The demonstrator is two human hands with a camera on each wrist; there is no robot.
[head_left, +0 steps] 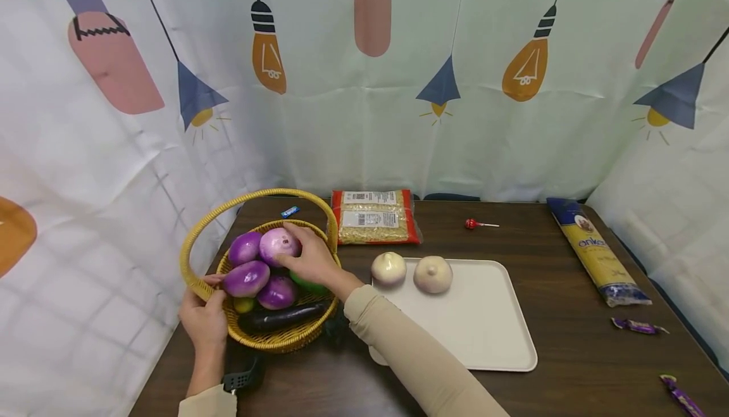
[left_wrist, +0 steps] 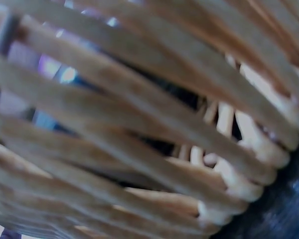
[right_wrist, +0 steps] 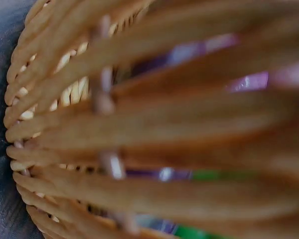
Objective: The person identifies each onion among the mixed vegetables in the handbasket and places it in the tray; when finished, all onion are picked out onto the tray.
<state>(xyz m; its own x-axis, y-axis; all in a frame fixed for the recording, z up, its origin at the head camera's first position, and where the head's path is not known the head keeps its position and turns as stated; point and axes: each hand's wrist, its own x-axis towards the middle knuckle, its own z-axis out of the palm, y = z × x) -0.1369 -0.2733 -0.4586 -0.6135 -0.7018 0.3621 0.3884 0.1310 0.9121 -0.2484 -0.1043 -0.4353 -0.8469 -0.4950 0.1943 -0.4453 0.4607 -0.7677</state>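
A yellow wicker basket (head_left: 285, 344) with a tall hoop handle stands on the left of the table in the head view. My left hand (head_left: 206, 319) grips its left side near the foot of the handle. Inside the basket, my right hand (head_left: 312, 257) holds a round light-purple onion (head_left: 278, 246), thumb and fingers around it. Several darker purple onions (head_left: 247, 279) lie beside it, above a long dark eggplant (head_left: 285, 317). A green item (head_left: 307, 283) is partly hidden under my right hand. Both wrist views show blurred basket weave (left_wrist: 139, 109) (right_wrist: 154, 129), with neither hand visible.
A white tray (head_left: 484, 322) sits right of the basket, with two whitish bulbs (head_left: 388, 269) (head_left: 433, 274) near its far left. Behind are a red-edged grain bag (head_left: 373, 217), a blue wrapped sweet (head_left: 290, 212) and a red lollipop (head_left: 471, 223). A pasta packet (head_left: 595, 249) and purple-wrapped candies (head_left: 639, 326) lie right.
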